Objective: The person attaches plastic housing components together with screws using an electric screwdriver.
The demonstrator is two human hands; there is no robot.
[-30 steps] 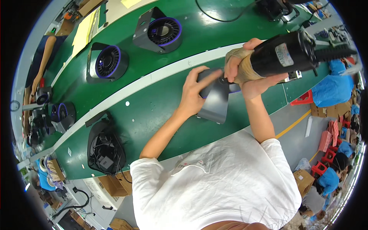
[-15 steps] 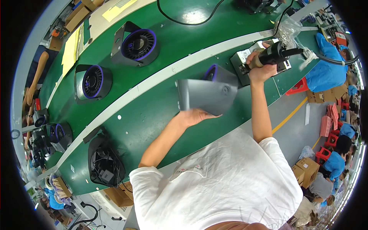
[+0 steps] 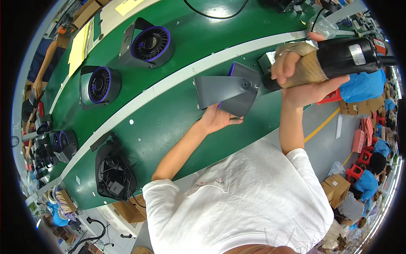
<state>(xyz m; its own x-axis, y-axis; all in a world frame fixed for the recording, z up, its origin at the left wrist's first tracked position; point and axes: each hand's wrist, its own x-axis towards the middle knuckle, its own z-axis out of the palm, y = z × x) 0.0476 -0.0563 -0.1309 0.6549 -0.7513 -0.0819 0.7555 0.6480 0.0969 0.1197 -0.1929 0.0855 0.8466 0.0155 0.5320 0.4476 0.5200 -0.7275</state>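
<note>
My left hand [image 3: 216, 119] is closed under a small dark grey fan [image 3: 240, 100] with a purple rim and a U-shaped bracket [image 3: 215, 89]. The fan lies tipped on its side, the bracket's flat arm facing up with a round pivot on it. My right hand [image 3: 298, 86] is wrapped round a thick black electric screwdriver [image 3: 347, 58] with tan wrapping on its grip. Held level, the tool's dark nose comes close to the fan's back side; whether the two touch I cannot tell. Behind this hand a metal box [image 3: 266, 60] is mostly hidden.
Two similar fans [image 3: 151, 45] [image 3: 100, 84] stand beyond the white strip [image 3: 169, 81] across the green bench. A black bag of cables [image 3: 114, 175] lies at left. A clear plastic bag [image 3: 323, 27] sits at far right. Other people work around.
My right hand has lifted the screwdriver off the metal box and turned it toward the fan. My left hand has tilted the fan, so more of its housing shows.
</note>
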